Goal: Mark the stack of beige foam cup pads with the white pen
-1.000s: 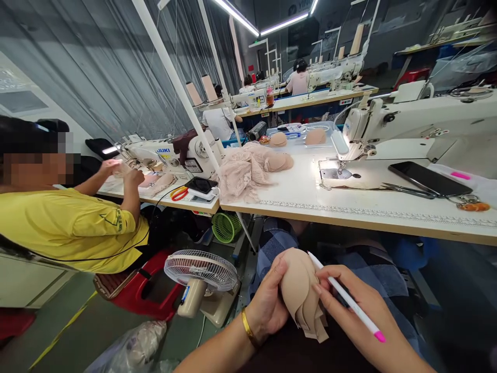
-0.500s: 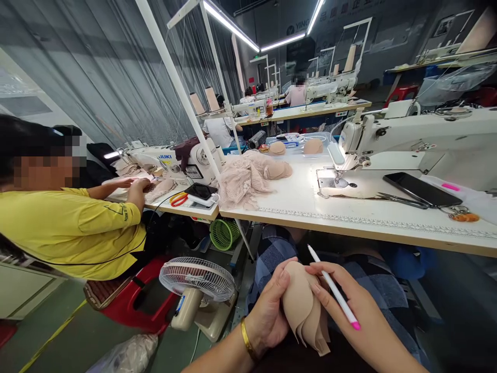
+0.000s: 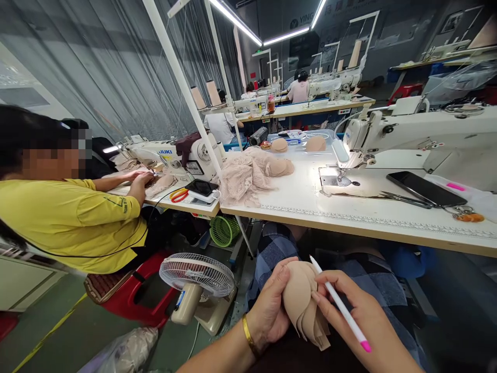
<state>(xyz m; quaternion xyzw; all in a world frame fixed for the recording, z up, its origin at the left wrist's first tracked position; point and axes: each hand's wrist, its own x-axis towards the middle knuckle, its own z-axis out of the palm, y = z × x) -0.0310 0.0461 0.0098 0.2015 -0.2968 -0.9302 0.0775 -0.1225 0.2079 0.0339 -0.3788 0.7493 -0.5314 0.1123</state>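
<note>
My left hand [image 3: 272, 305] is wrapped round a stack of beige bra cups [image 3: 298, 292] above my lap, thumb on top. The cups are fanned out, their lower edges spread downward. In my right hand [image 3: 349, 305] is a white marker pen [image 3: 341, 308] with a pink end, slanting from upper left to lower right. The right fingertips touch or nearly touch the right edge of the stack; the exact contact is hard to make out.
A white sewing machine [image 3: 361, 140] stands on the table [image 3: 306, 202] ahead. Beige lace pieces [image 3: 248, 173], a phone [image 3: 425, 189] and tweezers [image 3: 406, 198] lie there. A fan [image 3: 197, 280] is at left on the floor. A co-worker in yellow [image 3: 101, 217] sits at the neighbouring machine.
My right hand and the pen have shifted slightly right and down along the stack's edge. My left hand keeps its hold on the cups. The view has tilted a little.
</note>
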